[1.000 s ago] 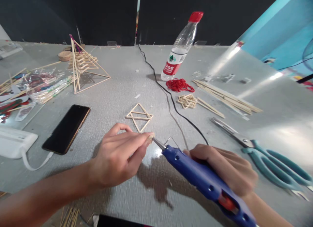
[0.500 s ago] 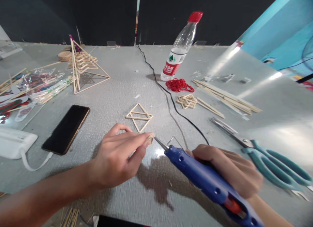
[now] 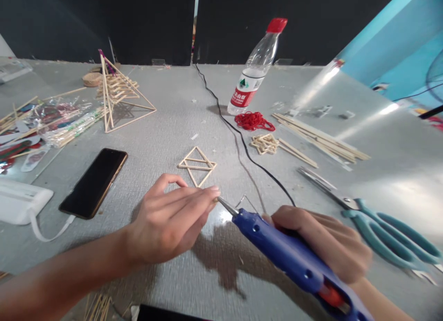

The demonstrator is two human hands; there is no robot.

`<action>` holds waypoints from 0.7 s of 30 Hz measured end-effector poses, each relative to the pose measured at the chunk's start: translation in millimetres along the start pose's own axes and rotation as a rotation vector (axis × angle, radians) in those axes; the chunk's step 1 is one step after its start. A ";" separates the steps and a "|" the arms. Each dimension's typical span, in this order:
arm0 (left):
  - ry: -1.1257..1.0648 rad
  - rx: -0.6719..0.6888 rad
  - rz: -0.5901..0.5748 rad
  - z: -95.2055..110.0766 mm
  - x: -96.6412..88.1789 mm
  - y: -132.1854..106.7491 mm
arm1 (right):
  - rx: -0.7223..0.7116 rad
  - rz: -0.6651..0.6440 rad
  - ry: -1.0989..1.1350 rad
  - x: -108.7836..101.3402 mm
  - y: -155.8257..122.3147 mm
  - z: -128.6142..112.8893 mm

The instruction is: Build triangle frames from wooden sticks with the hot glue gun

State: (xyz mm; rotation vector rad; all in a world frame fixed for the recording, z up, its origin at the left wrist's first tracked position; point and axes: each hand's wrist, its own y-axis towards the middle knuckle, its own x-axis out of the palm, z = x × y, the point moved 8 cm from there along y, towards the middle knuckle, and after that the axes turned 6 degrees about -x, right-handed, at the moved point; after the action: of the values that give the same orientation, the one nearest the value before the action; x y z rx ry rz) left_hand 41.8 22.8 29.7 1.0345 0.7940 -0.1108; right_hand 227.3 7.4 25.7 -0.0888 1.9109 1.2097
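My left hand point(image 3: 173, 219) is closed in a pinch, turned so that its fingers hide most of what it holds. A small pale wooden piece showed there a moment earlier; only a sliver at the fingertips can be made out. My right hand point(image 3: 321, 238) grips a blue hot glue gun point(image 3: 277, 252), whose metal nozzle meets or almost meets the left fingertips. A thin wire stand sticks out beside the nozzle. Just beyond my left hand, a small diamond-shaped frame of wooden sticks point(image 3: 197, 167) lies flat on the grey table point(image 3: 166, 141).
Left: a phone point(image 3: 93, 182), a white power bank point(image 3: 24, 201), a stick pyramid point(image 3: 129, 121) and bagged craft supplies. Right: teal-handled scissors point(image 3: 387, 228), loose sticks point(image 3: 321, 139), small stick shapes point(image 3: 265, 144), red string point(image 3: 254, 121) and a bottle point(image 3: 249, 79). A black cord point(image 3: 249, 150) crosses the table.
My left hand has rolled over, so its fingers now cover the small wooden piece. The glue gun's nozzle has shifted slightly left and down, towards the fingertips.
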 end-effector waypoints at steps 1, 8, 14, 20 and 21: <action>0.004 0.006 -0.002 0.2 0.2 0.0 | -0.001 -0.002 0.001 0.3 0.0 -0.3; -0.004 -0.013 0.012 -2.7 0.0 2.1 | -0.026 0.025 -0.056 -3.3 5.2 -1.7; 0.007 -0.005 0.018 -0.7 -1.3 3.3 | -0.040 0.014 -0.028 -1.5 2.9 -2.0; 0.025 0.009 0.008 0.1 -2.1 4.5 | -0.015 0.023 -0.016 -4.4 1.3 1.6; 0.029 0.011 0.004 -0.4 -2.0 4.3 | -0.017 0.018 -0.016 -4.5 1.9 1.8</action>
State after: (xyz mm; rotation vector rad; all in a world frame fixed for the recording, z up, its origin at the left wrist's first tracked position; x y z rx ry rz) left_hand 42.0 24.8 34.0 1.0502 0.8185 -0.0970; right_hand 230.4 8.2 29.9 -0.0714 1.8918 1.2353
